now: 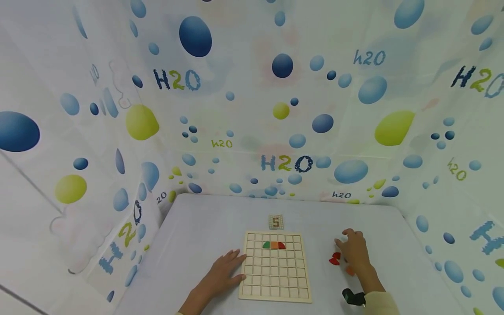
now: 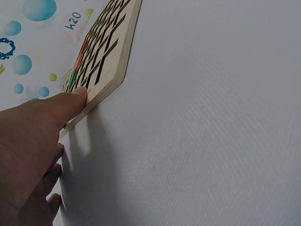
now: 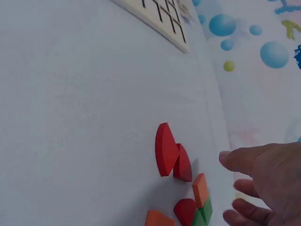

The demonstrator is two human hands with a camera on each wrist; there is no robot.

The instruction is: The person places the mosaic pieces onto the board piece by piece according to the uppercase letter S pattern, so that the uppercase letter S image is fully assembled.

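A pale wooden grid board (image 1: 275,280) lies on the white table. In its upper rows sit a green quarter-round piece (image 1: 266,245), an orange square (image 1: 274,245) and a red quarter-round piece (image 1: 281,245), side by side. My left hand (image 1: 222,273) rests at the board's left edge, its thumb touching the rim in the left wrist view. Right of the board, my right hand (image 1: 355,251) hovers with loosely bent fingers and nothing visible in them. Beneath and beside it lie red pieces (image 3: 165,149), orange pieces (image 3: 200,189) and green pieces (image 3: 207,208), partly hidden by the hand in the head view.
Just beyond the board's far edge lies a small square card (image 1: 276,222) with a brown figure like a 5 or S. A dark wrist device (image 1: 353,297) is on the right wrist. A curtain (image 1: 244,113) printed with bubbles and "H2O" surrounds the table's far and side edges.
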